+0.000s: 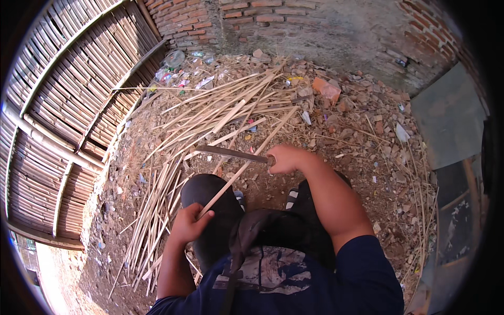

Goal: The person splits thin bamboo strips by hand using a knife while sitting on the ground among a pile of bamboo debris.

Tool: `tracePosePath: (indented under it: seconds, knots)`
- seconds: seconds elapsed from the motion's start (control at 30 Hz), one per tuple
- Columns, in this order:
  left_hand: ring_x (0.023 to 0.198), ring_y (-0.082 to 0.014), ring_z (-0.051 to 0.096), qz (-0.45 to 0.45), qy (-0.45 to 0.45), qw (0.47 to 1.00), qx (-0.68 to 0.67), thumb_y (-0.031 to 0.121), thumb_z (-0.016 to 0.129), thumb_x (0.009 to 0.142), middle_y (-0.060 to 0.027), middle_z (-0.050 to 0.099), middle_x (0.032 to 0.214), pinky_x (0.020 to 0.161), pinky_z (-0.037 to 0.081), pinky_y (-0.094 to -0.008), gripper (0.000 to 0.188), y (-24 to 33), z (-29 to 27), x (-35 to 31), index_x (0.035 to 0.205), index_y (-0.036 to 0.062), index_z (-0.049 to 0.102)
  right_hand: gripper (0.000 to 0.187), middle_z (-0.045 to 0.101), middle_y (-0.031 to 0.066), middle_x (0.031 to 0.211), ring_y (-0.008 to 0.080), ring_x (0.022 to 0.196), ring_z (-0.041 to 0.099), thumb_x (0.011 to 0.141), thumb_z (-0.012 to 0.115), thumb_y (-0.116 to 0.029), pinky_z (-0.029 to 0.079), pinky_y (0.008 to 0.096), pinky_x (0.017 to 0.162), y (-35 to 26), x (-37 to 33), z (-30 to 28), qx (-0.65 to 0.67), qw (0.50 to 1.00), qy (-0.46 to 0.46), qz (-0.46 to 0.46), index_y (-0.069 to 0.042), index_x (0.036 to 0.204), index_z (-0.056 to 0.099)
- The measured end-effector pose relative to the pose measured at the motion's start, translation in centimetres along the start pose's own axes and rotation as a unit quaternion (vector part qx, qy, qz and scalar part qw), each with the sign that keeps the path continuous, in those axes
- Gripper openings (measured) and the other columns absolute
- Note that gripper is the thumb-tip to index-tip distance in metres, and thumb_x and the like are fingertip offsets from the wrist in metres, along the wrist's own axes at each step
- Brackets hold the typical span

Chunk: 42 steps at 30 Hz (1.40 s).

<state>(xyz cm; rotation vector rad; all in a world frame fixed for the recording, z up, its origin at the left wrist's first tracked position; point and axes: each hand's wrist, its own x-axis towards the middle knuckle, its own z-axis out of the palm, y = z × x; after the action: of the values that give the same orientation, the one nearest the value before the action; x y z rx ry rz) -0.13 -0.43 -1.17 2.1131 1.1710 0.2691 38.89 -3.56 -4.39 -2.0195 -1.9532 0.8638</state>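
Note:
My left hand (190, 224), beside my left knee, is closed around the near end of a long bamboo strip (227, 185). The strip slants up and away to the right, past my knee. In front of my body, my right hand (286, 159) grips the handle of a machete (233, 154). Its long dark blade points left and crosses over the strip, but whether the two touch I cannot tell. Beyond the blade lies a loose pile of split bamboo strips (231, 113). More bamboo strips (152, 226) lie in a bundle to the left of my left hand.
A bamboo-slat wall (73, 89) stands on the left, and a worn brick wall (320, 34) closes the far side. Rubble and litter cover the ground, with an orange brick chunk (326, 90) among them. At the right leans a grey panel (449, 118).

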Motion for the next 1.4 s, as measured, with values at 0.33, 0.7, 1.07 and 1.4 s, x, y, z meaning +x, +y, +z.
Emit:
tracePosePath:
  seconds: [0.33,0.7,1.07,1.4]
  knots:
    - [0.054,-0.0195,0.055,0.003,0.013,1.0,0.009,0.035,0.077,0.09,-0.0105,0.057,0.059,0.054,0.044,-0.0371,0.038,-0.1,0.2,-0.2,0.08,0.0013,0.064,0.057,0.073,0.019,0.107,0.0348,0.101,0.07,0.075,0.078,-0.034,0.056,0.0438,0.088,0.4,0.1,-1.6,0.062,0.996,-0.001,0.071,-0.007,0.125,0.07]
    - [0.054,-0.0195,0.054,0.009,0.007,1.0,0.009,0.036,0.078,0.09,-0.0097,0.056,0.059,0.054,0.043,-0.0373,0.039,0.1,0.0,-0.1,0.08,0.0015,0.064,0.056,0.072,0.0212,0.11,0.0362,0.106,0.069,0.075,0.076,-0.033,0.056,0.0456,0.09,-0.5,0.4,-0.1,-0.025,1.0,-0.009,-0.007,-0.008,0.125,0.07]
    - [0.056,-0.022,0.056,-0.009,0.003,1.0,0.01,0.037,0.077,0.09,-0.0116,0.058,0.06,0.055,0.044,-0.0385,0.038,-0.1,0.1,-0.1,0.081,0.0019,0.065,0.048,0.073,0.0176,0.094,0.0329,0.09,0.072,0.076,0.081,-0.035,0.055,0.0437,0.079,-0.2,-0.4,-1.1,0.052,0.998,-0.007,0.024,-0.005,0.113,0.071]
    - [0.062,-0.0111,0.051,-0.012,-0.01,1.0,0.019,0.034,0.076,0.093,-0.0031,0.056,0.064,0.057,0.042,-0.033,0.035,0.0,0.0,0.0,0.085,0.0014,0.066,0.062,0.073,0.0199,0.107,0.0356,0.103,0.07,0.074,0.079,-0.034,0.056,0.0436,0.09,0.0,0.3,-0.5,0.011,0.999,-0.021,0.038,-0.008,0.13,0.068]
